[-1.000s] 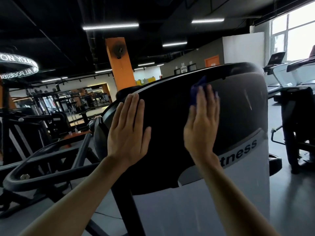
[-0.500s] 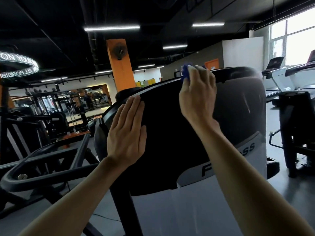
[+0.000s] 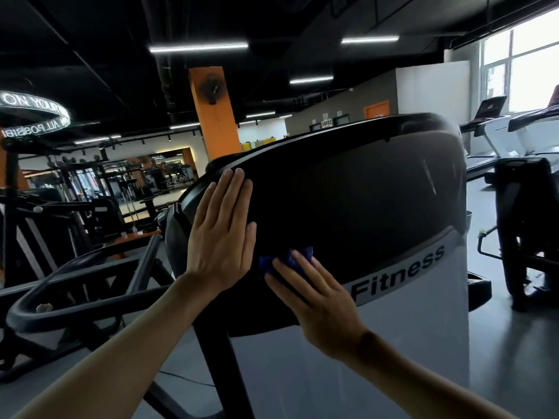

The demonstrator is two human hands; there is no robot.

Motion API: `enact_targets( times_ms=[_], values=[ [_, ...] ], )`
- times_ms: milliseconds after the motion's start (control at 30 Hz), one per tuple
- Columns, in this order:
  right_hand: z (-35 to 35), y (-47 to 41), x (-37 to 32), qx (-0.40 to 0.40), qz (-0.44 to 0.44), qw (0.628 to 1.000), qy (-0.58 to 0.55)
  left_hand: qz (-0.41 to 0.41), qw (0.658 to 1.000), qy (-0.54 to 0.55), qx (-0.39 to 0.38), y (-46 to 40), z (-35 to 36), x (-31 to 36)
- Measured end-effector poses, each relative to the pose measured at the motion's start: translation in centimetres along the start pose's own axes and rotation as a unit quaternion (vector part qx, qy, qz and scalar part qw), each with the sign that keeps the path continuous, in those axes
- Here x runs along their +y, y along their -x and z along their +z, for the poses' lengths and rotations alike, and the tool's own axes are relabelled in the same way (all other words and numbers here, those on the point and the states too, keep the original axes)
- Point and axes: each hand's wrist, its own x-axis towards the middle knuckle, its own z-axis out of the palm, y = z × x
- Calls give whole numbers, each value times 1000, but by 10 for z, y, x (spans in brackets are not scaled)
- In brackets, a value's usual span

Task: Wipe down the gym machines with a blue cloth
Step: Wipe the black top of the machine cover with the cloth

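Cloth: blue cloth (image 3: 287, 261) lies against the black shroud (image 3: 348, 207) of the machine, low on its dark face, just left of the word "Fitness" (image 3: 399, 273) on the grey band; only a bunched edge shows past our fingertips.
Right hand: right hand (image 3: 314, 297) lies flat with straight fingers over the cloth, pressing it to the shroud, not gripping it.
Left hand: left hand (image 3: 220, 234) is spread flat with nothing in it, palm on the shroud, just left of the cloth and nearly touching it; its fingertips reach the shroud's upper left rim.
Step in hand: we judge that we are mid-wipe on the black shroud, working its lower left part while the left hand steadies us.
Still to wipe, by our judgement: the white panel (image 3: 393, 358) below the shroud, and the treadmills (image 3: 499, 128) well right of it.
Next move calls for: even pressure through flat fingers so the cloth slides with the hand and does not slip out; a sweep along the curve toward the "Fitness" band; lifting the left hand where it covers unwiped surface.
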Motion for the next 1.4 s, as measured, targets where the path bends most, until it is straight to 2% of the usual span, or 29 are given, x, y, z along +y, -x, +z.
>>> enact_targets(
  times_ms=[100,167,267,400,500,667,800,1033,1167,1333,1400],
  values=[
    [-6,16,19,-29,-62,998,10,-11,1000,-26,2,-2,0,5],
    [-13,4,33,-16,-67,998,4,-25,999,-46,9,-5,1,8],
    [-28,-36,49,22,4,1000,6,-54,996,-62,18,-14,4,13],
    [-56,-94,75,102,122,986,-58,-56,996,-70,25,-29,8,24],
    [-67,-115,89,139,149,977,-70,-28,997,-69,31,-43,9,35],
    [-63,-112,93,152,189,968,-72,9,997,-71,12,-64,15,56],
    [-46,-80,75,139,267,950,-81,22,996,-81,-13,-69,23,81],
    [-7,36,61,91,377,920,-49,48,989,-130,-56,-85,39,121],
    [-10,39,62,65,388,918,-42,102,978,-153,-94,-99,51,143],
    [-22,35,68,58,447,893,-24,115,973,-172,-106,-98,55,148],
    [-23,35,68,63,437,897,-11,121,973,-168,-98,-98,56,148]
  ],
)
